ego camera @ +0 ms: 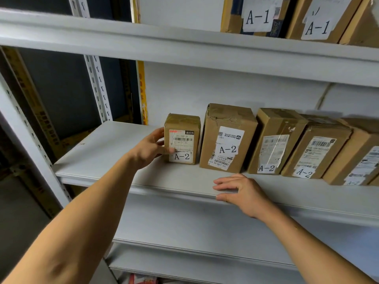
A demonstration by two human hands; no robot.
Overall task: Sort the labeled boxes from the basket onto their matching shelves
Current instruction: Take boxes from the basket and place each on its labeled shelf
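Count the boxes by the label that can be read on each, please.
A-1 boxes: 2
A-2 boxes: 4
Label unreadable, box at far right: 1
Total: 7

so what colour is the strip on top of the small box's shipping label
Red, with a black patch at its right end; head view.

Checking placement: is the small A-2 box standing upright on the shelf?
Upright. The small box stands flat on the shelf, label reading level.

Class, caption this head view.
Left hand sets small A-2 box on shelf; right hand rests on its edge.
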